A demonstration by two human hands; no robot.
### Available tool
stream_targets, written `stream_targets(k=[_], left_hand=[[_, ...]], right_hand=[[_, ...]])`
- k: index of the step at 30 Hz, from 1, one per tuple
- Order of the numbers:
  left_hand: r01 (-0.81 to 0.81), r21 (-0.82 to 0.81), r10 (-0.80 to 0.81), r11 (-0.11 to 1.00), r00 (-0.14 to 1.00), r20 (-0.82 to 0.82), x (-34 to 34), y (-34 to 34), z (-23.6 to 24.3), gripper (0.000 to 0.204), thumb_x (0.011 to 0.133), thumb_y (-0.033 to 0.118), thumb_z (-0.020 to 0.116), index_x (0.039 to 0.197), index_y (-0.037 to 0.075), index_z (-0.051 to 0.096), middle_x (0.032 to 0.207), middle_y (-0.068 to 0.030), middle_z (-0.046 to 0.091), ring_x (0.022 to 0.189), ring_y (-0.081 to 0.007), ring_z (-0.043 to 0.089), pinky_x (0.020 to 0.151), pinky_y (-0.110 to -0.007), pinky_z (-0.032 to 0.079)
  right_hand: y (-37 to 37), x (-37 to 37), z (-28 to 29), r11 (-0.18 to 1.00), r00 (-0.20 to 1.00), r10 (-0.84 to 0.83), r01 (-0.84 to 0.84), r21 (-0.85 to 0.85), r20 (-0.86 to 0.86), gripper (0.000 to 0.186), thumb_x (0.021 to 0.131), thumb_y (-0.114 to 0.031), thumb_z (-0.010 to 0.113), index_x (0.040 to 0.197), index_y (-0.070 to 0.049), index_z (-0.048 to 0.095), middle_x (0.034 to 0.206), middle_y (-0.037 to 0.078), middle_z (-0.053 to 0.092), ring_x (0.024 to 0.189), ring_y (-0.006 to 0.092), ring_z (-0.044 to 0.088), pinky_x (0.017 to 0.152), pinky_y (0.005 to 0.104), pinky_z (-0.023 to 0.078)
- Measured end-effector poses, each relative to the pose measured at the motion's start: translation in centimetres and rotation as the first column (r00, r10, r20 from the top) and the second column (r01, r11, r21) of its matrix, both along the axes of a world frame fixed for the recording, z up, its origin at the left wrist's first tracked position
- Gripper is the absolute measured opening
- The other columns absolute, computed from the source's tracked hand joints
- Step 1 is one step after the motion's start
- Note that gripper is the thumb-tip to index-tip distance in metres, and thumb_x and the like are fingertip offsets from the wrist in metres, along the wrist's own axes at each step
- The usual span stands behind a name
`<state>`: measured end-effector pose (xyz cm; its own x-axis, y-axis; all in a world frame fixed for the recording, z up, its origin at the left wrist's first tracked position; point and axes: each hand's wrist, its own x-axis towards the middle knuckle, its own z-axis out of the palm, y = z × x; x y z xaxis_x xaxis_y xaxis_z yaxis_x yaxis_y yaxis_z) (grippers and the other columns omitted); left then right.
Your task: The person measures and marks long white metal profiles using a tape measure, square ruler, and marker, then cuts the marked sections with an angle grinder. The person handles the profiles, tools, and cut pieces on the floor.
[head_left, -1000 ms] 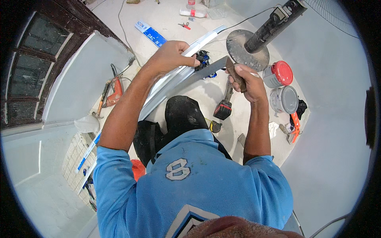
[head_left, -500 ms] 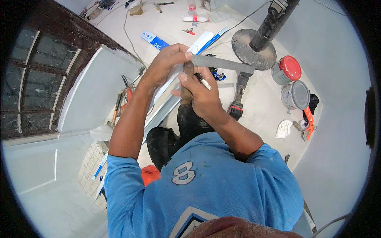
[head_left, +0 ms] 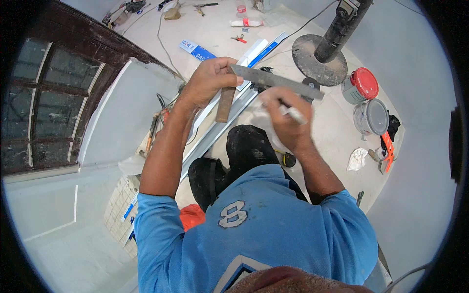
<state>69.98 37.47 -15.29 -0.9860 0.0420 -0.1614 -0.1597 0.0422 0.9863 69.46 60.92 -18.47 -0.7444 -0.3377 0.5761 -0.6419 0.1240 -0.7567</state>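
My left hand [head_left: 207, 83] grips a try square at its corner, thumb on top. The square's wooden stock [head_left: 224, 106] points back toward me, and its grey metal blade [head_left: 278, 79] stretches to the right. My right hand [head_left: 288, 124], somewhat blurred, is closed on a white marker pen [head_left: 296, 115] just below the blade. Beneath my hands, long white-and-silver channel strips [head_left: 215, 134] run diagonally across the floor; parts of them are covered by my left hand and the square. A tape measure [head_left: 289, 159] lies beside my right forearm.
A red-lidded bucket [head_left: 364, 84] and a grey-lidded tub [head_left: 376, 117] stand at the right, near an orange tool [head_left: 388, 151]. Farther up is a black post on a round base [head_left: 320, 58]. Pliers [head_left: 239, 38] and a bottle [head_left: 245, 22] lie at the far side. A paned window [head_left: 53, 97] is left.
My right hand has let go of the square's wooden stock and moved right with the marker pen. The square's blade now slopes down more to the right. The tape measure has come into view.
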Motion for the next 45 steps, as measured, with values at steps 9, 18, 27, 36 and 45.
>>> stream_targets(k=[9, 18, 27, 36, 45], left_hand=[[-0.032, -0.051, 0.033, 0.998, 0.999, 0.019, 0.5, -0.1, 1.1, 0.045, 0.081, 0.015, 0.080, 0.121, -0.002, 0.069, 0.097, -0.0026, 0.070, 0.084, -0.0078, 0.062, 0.077, -0.023, 0.048], [-0.085, 0.245, 0.086, 0.966, 0.996, 0.006, 0.9, -1.1, 2.7, 0.061, 0.089, 0.035, 0.071, 0.132, -0.008, 0.063, 0.102, -0.0121, 0.071, 0.081, -0.0135, 0.066, 0.069, -0.026, 0.051], [0.005, 0.494, 0.099, 0.870, 0.978, -0.185, 1.7, -4.8, 0.7, 0.052, 0.083, -0.006, 0.076, 0.133, -0.007, 0.062, 0.116, -0.0198, 0.072, 0.092, -0.0265, 0.070, 0.075, -0.038, 0.056], [-0.225, 0.065, 0.221, 0.972, 0.973, 0.066, 2.0, -2.1, 5.1, 0.052, 0.086, 0.022, 0.085, 0.129, -0.002, 0.068, 0.109, -0.0101, 0.073, 0.104, -0.0192, 0.065, 0.082, -0.033, 0.051], [-0.229, -0.039, 0.229, 0.973, 0.973, 0.002, 1.8, -2.8, 5.3, 0.056, 0.083, 0.025, 0.085, 0.129, -0.002, 0.069, 0.108, -0.0113, 0.072, 0.099, -0.0190, 0.065, 0.082, -0.034, 0.051]], right_hand=[[3.2, -6.3, 1.6, 0.998, 0.992, 0.023, -0.016, 0.053, -0.120, 0.021, 0.100, -0.022, 0.070, 0.106, -0.002, 0.072, 0.092, 0.011, 0.071, 0.082, 0.0169, 0.067, 0.076, 0.0351, 0.053], [0.1, -3.9, -2.4, 0.891, 0.744, 0.448, -0.415, -0.182, 0.495, 0.020, 0.102, -0.021, 0.067, 0.095, -0.003, 0.068, 0.079, 0.003, 0.064, 0.067, 0.0072, 0.062, 0.056, 0.0252, 0.049], [-5.7, 1.7, -1.8, 0.734, 0.500, 0.637, -0.157, -0.661, 0.588, 0.016, 0.107, -0.016, 0.061, 0.102, -0.001, 0.063, 0.085, 0.006, 0.064, 0.072, 0.0109, 0.064, 0.062, 0.0288, 0.056], [-9.6, 4.0, -1.9, 0.641, 0.552, 0.671, -0.098, -0.761, 0.495, 0.017, 0.110, -0.018, 0.057, 0.102, -0.002, 0.058, 0.089, 0.007, 0.063, 0.075, 0.0112, 0.065, 0.062, 0.0300, 0.059], [-10.0, 3.7, -1.4, 0.656, 0.582, 0.660, -0.137, -0.742, 0.475, 0.018, 0.110, -0.019, 0.056, 0.102, -0.004, 0.057, 0.088, 0.007, 0.063, 0.073, 0.0093, 0.062, 0.060, 0.0276, 0.055]])
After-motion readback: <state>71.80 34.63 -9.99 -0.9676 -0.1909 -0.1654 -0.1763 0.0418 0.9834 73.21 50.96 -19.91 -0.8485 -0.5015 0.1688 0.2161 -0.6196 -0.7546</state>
